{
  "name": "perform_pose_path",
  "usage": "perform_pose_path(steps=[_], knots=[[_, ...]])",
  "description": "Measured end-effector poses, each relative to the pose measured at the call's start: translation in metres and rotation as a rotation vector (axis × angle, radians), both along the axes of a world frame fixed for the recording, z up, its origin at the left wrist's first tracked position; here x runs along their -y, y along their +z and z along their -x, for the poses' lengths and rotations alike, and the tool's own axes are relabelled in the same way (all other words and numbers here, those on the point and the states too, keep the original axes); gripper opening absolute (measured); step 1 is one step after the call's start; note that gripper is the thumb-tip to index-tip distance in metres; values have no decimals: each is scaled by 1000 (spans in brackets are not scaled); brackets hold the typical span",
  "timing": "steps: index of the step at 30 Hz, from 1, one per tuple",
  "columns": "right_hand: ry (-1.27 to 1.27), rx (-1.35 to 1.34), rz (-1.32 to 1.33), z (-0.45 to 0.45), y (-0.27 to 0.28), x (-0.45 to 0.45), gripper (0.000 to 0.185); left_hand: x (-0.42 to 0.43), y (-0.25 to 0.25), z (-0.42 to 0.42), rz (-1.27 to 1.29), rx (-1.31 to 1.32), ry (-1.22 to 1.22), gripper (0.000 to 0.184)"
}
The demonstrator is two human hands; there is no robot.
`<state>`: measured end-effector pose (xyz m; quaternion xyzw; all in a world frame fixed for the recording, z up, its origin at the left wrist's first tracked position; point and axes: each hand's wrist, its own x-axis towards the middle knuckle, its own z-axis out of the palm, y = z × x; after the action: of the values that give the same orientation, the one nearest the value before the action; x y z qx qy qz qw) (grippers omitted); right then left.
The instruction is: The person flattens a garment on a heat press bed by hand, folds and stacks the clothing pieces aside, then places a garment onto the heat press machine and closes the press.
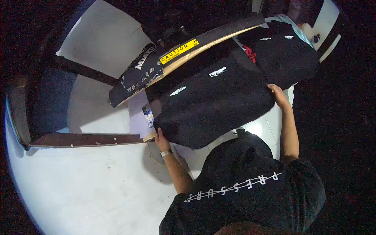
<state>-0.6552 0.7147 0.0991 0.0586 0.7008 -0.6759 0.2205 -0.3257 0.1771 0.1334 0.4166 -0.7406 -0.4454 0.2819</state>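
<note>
A black cloth piece [219, 102] with two small white prints lies stretched across the table in front of me. My left hand [161, 141], with a watch at its wrist, has its fingers closed at the near left corner of this cloth. At the right edge, my right hand [277, 95] grips the cloth with its fingers curled over the border. Beyond that edge lies a second black cloth piece [291, 55], also with two white prints. A bit of red fabric [249, 54] shows between the two pieces. The undersides of both hands are hidden.
Along the far side runs a long dark beam with a yellow caution label [179, 51]. A dark patterned cloth [137, 74] with white lettering hangs by its left end. A brown bar [90, 140] extends leftward. A blue-and-white packet [148, 117] sits beside the cloth's left edge.
</note>
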Motion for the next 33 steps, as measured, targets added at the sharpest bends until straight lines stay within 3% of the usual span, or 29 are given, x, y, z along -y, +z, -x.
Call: perform_pose_path(steps=[2, 4, 7, 10, 11, 14, 18, 19, 21, 22, 27, 29, 32, 33], knots=[[72, 71, -67, -4, 33, 15, 45, 42, -37, -3, 215, 214, -24, 55], [116, 59, -191, 6, 34, 23, 51, 39, -24, 8, -66, 119, -21, 60], [208, 60, -3, 20, 65, 29, 65, 26, 20, 37, -459, -171, -108, 65], [-26, 62, -37, 22, 116, 48, 69, 33, 56, 59, -719, -316, -165, 64], [-117, -23, -85, 41, 93, 47, 64, 37, 64, 68, -788, -330, -172, 63], [-39, -12, 48, 71, 106, 49, 58, 35, 85, 100, -762, -622, -112, 57], [87, -15, 278, 52, 121, 39, 58, 19, 92, 96, -818, -744, -118, 54], [33, 1, 259, 48, 103, 34, 54, 19, 82, 88, -897, -601, -121, 51], [-99, 91, 188, 35, 68, 33, 49, 16, 48, 76, -795, -419, -139, 49], [-1, 125, 251, 29, 63, 29, 64, 15, 37, 74, -744, -323, -142, 49], [-20, 236, 227, 29, 19, 27, 72, 42, -1, 59, -777, -163, -19, 46], [-19, 220, 202, 33, 32, 33, 72, 57, -9, 65, -813, -232, -126, 45], [-11, 180, 133, 51, 49, 41, 71, 45, 37, 89, -697, -148, -44, 46], [-7, 166, 103, 56, 54, 42, 71, 63, 28, 90, -643, -165, -100, 51]])
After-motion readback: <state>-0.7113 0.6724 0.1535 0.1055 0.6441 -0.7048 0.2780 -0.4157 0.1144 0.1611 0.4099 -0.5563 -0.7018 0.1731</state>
